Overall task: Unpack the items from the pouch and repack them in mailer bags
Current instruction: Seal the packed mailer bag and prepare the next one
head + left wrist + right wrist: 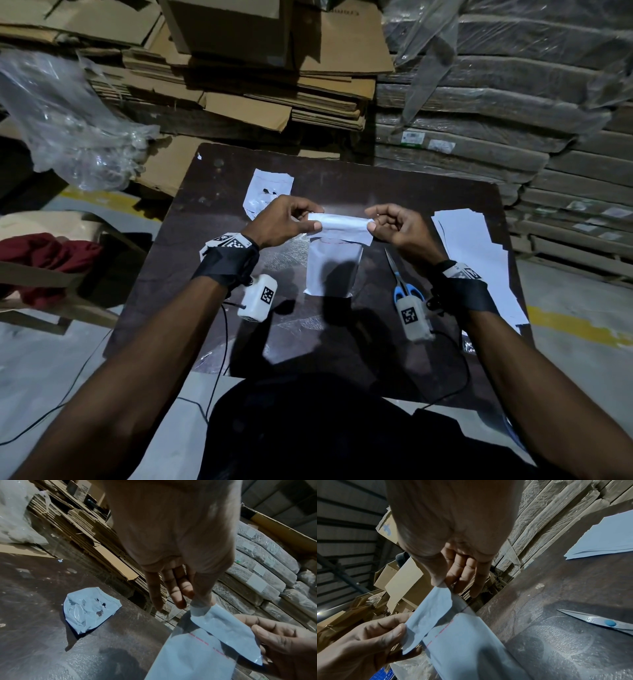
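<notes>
I hold a white mailer bag [334, 267] upright over the dark table [219, 192], its flap [337, 222] folded over toward me. My left hand [310, 219] pinches the flap's left end between thumb and forefinger. My right hand [371, 221] pinches the right end. In the left wrist view the flap [228, 631] lies folded down above a red dashed line. The right wrist view shows the same bag [462, 642] with its folded flap. A torn, crumpled white pouch [267, 195] lies flat on the table beyond my left hand, also seen as the pouch [89, 608].
Blue-handled scissors [399, 274] lie on the table below my right hand. A stack of flat white mailer bags [479, 260] sits at the table's right edge. Flattened cardboard [260, 82] and wrapped bundles [496, 130] are piled behind the table. A chair with red cloth [44, 263] stands left.
</notes>
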`<action>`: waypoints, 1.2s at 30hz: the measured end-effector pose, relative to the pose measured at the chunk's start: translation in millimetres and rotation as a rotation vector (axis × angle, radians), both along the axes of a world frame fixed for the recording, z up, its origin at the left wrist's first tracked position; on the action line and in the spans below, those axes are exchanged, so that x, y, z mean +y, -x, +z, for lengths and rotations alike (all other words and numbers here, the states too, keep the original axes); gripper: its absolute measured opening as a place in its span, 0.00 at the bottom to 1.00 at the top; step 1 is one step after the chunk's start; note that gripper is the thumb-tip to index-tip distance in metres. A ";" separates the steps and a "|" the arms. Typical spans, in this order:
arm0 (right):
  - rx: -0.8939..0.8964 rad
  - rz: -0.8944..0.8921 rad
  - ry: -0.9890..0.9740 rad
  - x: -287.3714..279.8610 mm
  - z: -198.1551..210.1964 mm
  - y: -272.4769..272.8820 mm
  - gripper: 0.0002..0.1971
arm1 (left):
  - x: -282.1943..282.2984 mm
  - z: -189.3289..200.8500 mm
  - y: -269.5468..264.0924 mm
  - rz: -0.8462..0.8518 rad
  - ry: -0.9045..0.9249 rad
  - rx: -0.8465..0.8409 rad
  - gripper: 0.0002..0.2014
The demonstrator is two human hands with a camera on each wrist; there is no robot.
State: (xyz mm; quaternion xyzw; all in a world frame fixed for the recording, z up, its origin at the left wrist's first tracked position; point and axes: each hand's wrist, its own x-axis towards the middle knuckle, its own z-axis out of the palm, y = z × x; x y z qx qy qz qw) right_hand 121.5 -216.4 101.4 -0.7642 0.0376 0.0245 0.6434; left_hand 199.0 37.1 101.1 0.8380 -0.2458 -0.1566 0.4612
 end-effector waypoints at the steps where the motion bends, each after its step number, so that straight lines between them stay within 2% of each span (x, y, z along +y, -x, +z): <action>1: 0.002 0.008 0.002 -0.5 0.3 -0.1 0.11 | -0.8 0.7 0.2 0.003 -0.002 -0.004 0.12; 8: 0.044 0.069 0.120 -0.6 4.4 -1.0 0.11 | -1.4 4.3 0.3 -0.048 -0.046 -0.037 0.11; 14: -0.130 0.136 0.420 5.8 -2.7 -6.8 0.10 | -13.0 3.1 3.8 -0.128 -0.169 -0.116 0.15; 21: -0.084 0.227 0.431 0.6 1.9 -5.7 0.08 | -11.2 8.7 0.7 -0.161 -0.257 -0.107 0.12; 27: -0.173 0.252 0.651 0.5 0.3 -6.1 0.16 | -15.3 11.1 8.5 -0.153 -0.324 -0.192 0.16; 30: -0.220 0.272 0.732 1.8 -2.8 -6.1 0.16 | -15.7 8.6 13.3 -0.145 -0.325 -0.225 0.16; 36: -0.129 0.318 0.751 -1.1 3.5 -8.0 0.18 | -11.6 10.2 13.1 -0.146 -0.326 -0.201 0.16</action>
